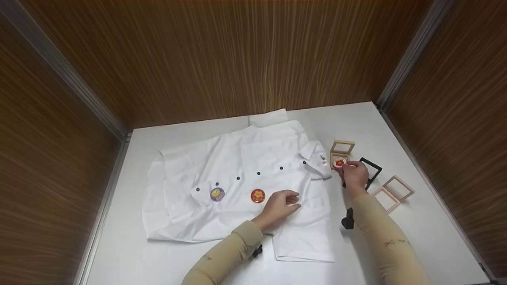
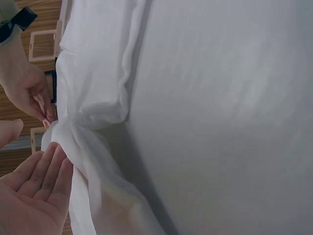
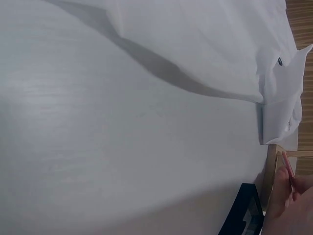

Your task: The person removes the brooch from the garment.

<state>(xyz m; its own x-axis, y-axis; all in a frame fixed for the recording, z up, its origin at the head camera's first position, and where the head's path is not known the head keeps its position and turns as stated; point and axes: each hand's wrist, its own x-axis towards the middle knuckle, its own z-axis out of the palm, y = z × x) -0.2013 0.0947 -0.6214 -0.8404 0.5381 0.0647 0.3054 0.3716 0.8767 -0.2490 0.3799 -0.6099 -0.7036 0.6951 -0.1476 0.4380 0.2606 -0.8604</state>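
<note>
A white shirt (image 1: 229, 158) with dark buttons lies spread on the table. A purple badge with a yellow figure (image 1: 217, 194) and a red badge with a star (image 1: 258, 195) rest on it. Over the shirt's front is my left hand (image 1: 278, 205), fingers loosely bent and holding nothing; the left wrist view shows its palm beside the cloth. With thumb and fingers my right hand (image 1: 355, 174) pinches a round white badge with a red flower (image 1: 339, 162) at the open light wooden case (image 1: 342, 147), right of the collar.
An open black case (image 1: 372, 168) lies partly under my right hand. Another open case, pinkish (image 1: 399, 188), sits farther right. Wood-patterned panels (image 1: 237, 59) enclose the white table (image 1: 119, 253) at the back and sides.
</note>
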